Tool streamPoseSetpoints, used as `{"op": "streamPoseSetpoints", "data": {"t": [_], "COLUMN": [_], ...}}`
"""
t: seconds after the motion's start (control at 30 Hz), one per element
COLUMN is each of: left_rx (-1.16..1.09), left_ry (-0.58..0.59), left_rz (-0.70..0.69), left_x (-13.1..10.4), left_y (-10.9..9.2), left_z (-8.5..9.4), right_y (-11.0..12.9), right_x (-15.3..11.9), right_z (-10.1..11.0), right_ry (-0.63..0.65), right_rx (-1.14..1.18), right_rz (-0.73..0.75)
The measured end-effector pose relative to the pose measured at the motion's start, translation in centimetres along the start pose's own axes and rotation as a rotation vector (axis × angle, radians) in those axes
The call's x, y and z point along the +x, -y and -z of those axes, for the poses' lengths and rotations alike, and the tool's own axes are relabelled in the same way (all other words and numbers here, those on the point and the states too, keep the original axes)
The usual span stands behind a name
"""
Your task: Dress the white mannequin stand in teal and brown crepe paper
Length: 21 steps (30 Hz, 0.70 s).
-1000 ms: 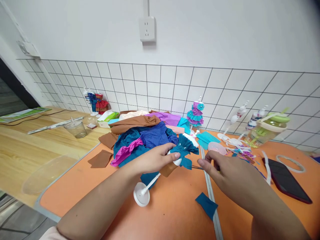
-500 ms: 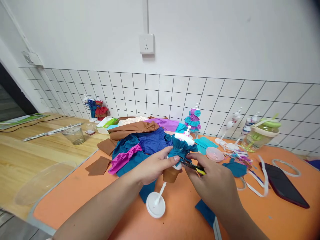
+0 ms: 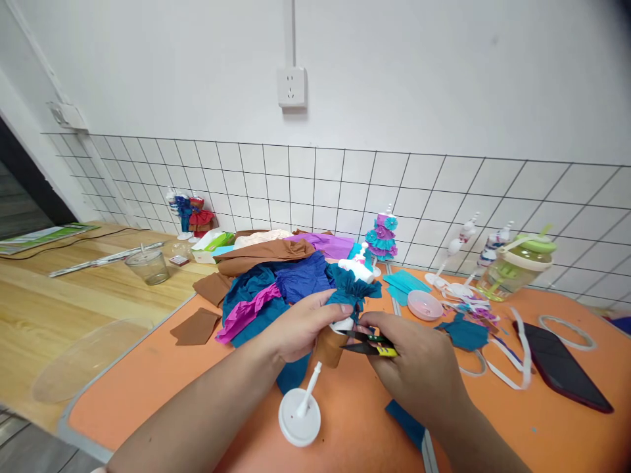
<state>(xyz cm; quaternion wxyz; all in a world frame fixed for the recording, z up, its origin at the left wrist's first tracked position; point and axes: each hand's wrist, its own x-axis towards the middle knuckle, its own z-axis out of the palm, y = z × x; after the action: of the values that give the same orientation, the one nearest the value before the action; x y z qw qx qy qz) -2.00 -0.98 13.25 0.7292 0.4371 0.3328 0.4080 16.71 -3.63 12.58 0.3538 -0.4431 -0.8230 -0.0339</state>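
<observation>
A small dress form point(image 3: 355, 266) on a white stand leans over the orange table, teal crepe paper point(image 3: 351, 289) gathered round its middle and brown paper point(image 3: 329, 347) round its lower part. My left hand point(image 3: 308, 325) is wrapped round it, the thumb pressed on the teal paper. In my right hand point(image 3: 414, 348) are small black scissors point(image 3: 369, 348) with yellow on the handle. Their blades are parted beside the brown paper's upper edge. The round white base point(image 3: 300, 417) hangs tilted below my left hand.
Crumpled blue paper point(image 3: 305, 279) and other coloured sheets lie behind my left hand. A pink dish point(image 3: 424, 305), paper scraps, a dark phone point(image 3: 566, 364) and a green-lidded bottle point(image 3: 515, 269) are at the right. A glass cup point(image 3: 148, 266) stands at the left.
The dress form has tilted, its base shifting left and downward. The scissors have come away from the teal paper and lowered, and their blades now show parted.
</observation>
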Motion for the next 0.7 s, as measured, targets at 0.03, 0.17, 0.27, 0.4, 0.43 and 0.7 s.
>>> {"op": "streamPoseSetpoints", "data": {"t": [0.03,0.17,0.27,0.4,0.43,0.7], "left_rx": [-0.023,-0.057,-0.069,-0.120,-0.137,-0.315], "left_ry": [0.015,0.114,0.136,0.145,0.148,0.394], "left_rz": [0.021,0.012,-0.008,0.000,0.005,0.042], "left_x": [0.1,0.4,0.5,0.5,0.4,0.9], "left_y": [0.0,-0.1,0.0,-0.2,-0.2,0.2], "left_z": [0.2,1.0,1.2,1.3,1.4,2.7], "right_y": [-0.3,-1.6,-2.0,-2.5,-2.8,-9.4], "right_x": [0.1,0.4,0.4,0.4,0.3,0.0], "right_z": [0.4,2.0,2.9,4.2,4.5,4.1], "right_ry": [0.028,0.135,0.269,0.446,0.476,0.798], "right_rx": [0.035,0.091,0.083,0.144,0.152,-0.090], "right_rz": [0.017,0.006,-0.061,-0.079,-0.099,-0.530]}}
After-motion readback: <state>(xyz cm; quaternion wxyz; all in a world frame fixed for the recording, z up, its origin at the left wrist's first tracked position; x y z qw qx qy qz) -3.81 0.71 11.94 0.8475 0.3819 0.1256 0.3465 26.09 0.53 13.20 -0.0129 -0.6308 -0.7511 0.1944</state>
